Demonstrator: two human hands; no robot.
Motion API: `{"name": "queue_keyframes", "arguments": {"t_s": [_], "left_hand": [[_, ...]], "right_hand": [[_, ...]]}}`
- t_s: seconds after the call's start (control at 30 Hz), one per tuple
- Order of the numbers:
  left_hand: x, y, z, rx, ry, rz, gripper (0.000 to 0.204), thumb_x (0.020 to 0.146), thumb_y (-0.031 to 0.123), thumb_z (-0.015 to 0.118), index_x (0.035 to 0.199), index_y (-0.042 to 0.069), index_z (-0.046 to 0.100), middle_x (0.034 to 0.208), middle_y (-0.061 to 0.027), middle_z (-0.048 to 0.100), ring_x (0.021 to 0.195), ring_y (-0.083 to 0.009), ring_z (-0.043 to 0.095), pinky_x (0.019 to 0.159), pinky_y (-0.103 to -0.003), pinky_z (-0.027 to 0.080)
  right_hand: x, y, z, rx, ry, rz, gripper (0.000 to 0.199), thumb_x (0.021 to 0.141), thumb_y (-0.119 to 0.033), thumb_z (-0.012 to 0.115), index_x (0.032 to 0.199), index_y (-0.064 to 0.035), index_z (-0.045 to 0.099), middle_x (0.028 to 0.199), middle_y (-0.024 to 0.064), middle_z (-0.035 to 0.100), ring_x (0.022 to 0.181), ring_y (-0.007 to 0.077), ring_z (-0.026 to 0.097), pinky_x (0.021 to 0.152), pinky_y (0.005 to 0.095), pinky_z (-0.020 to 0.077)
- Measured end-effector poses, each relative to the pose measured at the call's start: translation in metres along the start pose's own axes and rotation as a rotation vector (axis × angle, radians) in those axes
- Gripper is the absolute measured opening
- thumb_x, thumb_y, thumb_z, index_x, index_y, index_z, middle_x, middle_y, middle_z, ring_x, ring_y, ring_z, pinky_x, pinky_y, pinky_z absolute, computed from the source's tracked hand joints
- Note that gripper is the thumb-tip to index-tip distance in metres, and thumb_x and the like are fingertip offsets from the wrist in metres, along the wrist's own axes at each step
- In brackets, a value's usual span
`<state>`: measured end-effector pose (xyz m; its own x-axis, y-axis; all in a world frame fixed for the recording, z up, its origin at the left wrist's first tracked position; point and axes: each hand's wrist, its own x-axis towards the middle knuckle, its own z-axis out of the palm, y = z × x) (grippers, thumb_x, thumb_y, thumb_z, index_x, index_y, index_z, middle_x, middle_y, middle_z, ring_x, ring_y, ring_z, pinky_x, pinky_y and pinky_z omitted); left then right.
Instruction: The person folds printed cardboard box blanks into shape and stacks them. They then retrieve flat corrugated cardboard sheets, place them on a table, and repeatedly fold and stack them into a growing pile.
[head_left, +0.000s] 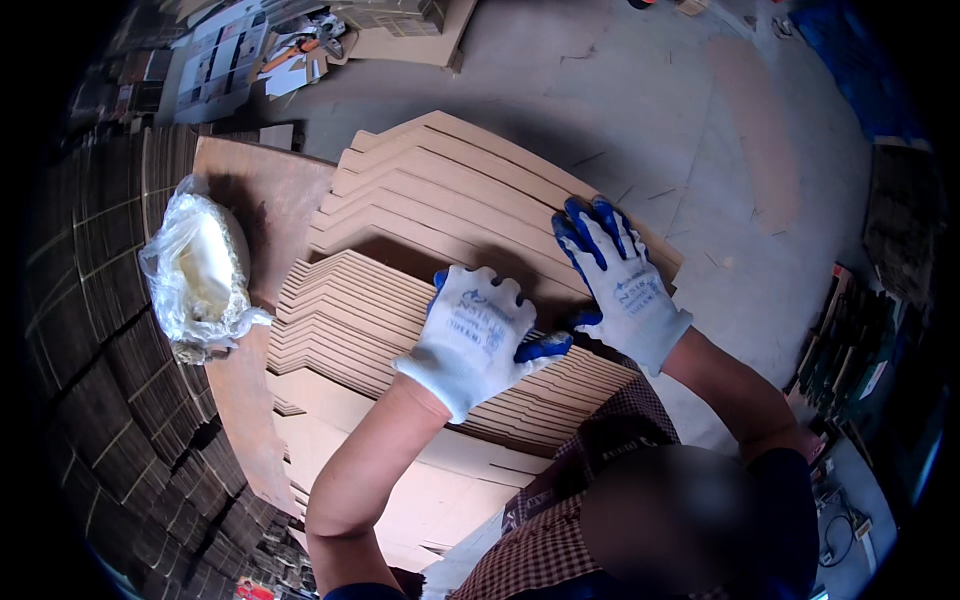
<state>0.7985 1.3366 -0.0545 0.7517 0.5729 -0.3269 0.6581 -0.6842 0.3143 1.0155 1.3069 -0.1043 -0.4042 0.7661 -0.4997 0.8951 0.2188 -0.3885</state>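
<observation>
Flat brown cardboard sheets [440,190] lie fanned in overlapping layers before me, their cut edges stepped one behind another. A nearer bunch of sheets [350,310] is packed in tighter steps. My left hand [475,335], in a white glove with blue coating, has its fingers curled over the far edge of this nearer bunch; the fingertips are hidden and the thumb points right. My right hand [622,285], gloved alike, rests with spread fingers on the right part of the farther sheets. Its thumb reaches toward the left thumb.
Left of the cardboard, a white container wrapped in clear plastic [205,265] sits on a brown board [235,385]. Tied cardboard bundles [120,400] are stacked along the left. Grey floor [660,90] spreads beyond, with dark stacked items [850,340] at the right.
</observation>
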Motion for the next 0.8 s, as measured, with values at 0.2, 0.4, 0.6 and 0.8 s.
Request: {"name": "queue_keyframes", "arguments": {"t_s": [0.2,0.4,0.6,0.8], "left_hand": [[0.026,0.004,0.000,-0.080,-0.413,-0.180,0.049,0.094,0.056,0.051,0.095,0.011,0.070,0.081,-0.0097,0.070,0.080,-0.0263,0.067,0.083,-0.039,0.047],[0.026,-0.005,0.015,-0.213,-0.232,-0.212,0.054,0.089,0.063,0.056,0.083,0.011,0.072,0.071,-0.0073,0.068,0.071,-0.0249,0.066,0.073,-0.036,0.049],[0.024,-0.007,0.005,-0.366,-0.369,-0.198,0.053,0.093,0.060,0.050,0.085,0.013,0.073,0.075,-0.0093,0.070,0.074,-0.0264,0.067,0.076,-0.037,0.049],[0.008,0.003,0.039,0.008,-0.120,-0.164,0.046,0.093,0.055,0.051,0.106,0.015,0.069,0.101,-0.0055,0.068,0.104,-0.0231,0.060,0.089,-0.038,0.042]], "right_hand": [[-0.001,-0.003,0.000,-0.008,0.014,0.016,0.103,0.083,-0.045,0.075,0.159,-0.0166,0.011,0.164,0.0146,0.007,0.150,0.0433,0.009,0.120,0.0577,0.0198],[0.002,-0.001,0.005,0.041,0.024,0.023,0.101,0.084,-0.047,0.073,0.159,-0.0171,0.011,0.164,0.0144,0.008,0.150,0.0425,0.010,0.120,0.0576,0.0203],[0.000,0.002,0.001,0.037,0.037,0.001,0.100,0.084,-0.047,0.073,0.159,-0.0176,0.014,0.164,0.0143,0.010,0.149,0.0433,0.013,0.119,0.0582,0.0212],[-0.002,-0.003,-0.003,0.023,0.042,0.007,0.095,0.086,-0.045,0.071,0.158,-0.0169,0.018,0.163,0.0143,0.012,0.149,0.0428,0.012,0.119,0.0587,0.0212]]}}
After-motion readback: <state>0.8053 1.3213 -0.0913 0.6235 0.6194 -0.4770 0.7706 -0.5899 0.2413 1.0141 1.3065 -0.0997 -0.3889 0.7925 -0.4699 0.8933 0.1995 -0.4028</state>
